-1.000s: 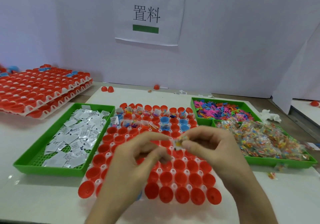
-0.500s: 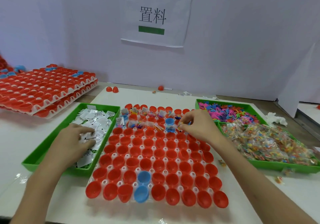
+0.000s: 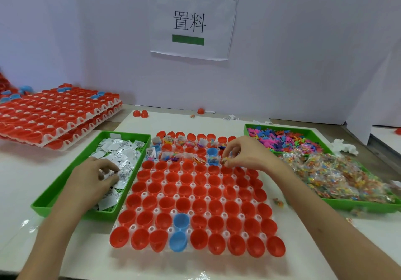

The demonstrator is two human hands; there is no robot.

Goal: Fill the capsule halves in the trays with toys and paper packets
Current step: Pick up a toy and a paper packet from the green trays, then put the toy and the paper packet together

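Filling the lower view, a white desk (image 3: 21, 182) carries everything. At its middle lies a square white plastic tray (image 3: 226, 233) packed with red plastic capsule halves (image 3: 201, 206), each standing with its long axis upright, its open mouth up and its rounded end down. The nearest row leans towards the camera. At the far left sits a stack of similar red-filled trays (image 3: 54, 117).

On the right, one green plastic tray (image 3: 358, 207) holds clear-bagged colourful toys (image 3: 338, 177), and behind it a second green tray (image 3: 282, 126) holds loose bright plastic toys (image 3: 282, 141). Left of the capsule tray, a third green plastic tray (image 3: 104, 215) holds white paper packets (image 3: 121, 149).

The left hand (image 3: 93, 177) rests in that tray, fingers and thumb curled round packets in the pile. The right hand (image 3: 245, 154) reaches over the second row from the back, pinching a small yellow-orange bagged toy (image 3: 224, 160) between thumb and fingertips; its long axis is too small to tell.

The two far rows are already filled, with packets standing on edge in the halves. Two blue capsule halves (image 3: 181, 221) sit one behind the other near the front edge, and a third blue one (image 3: 211, 152) stands just beside the pinched toy
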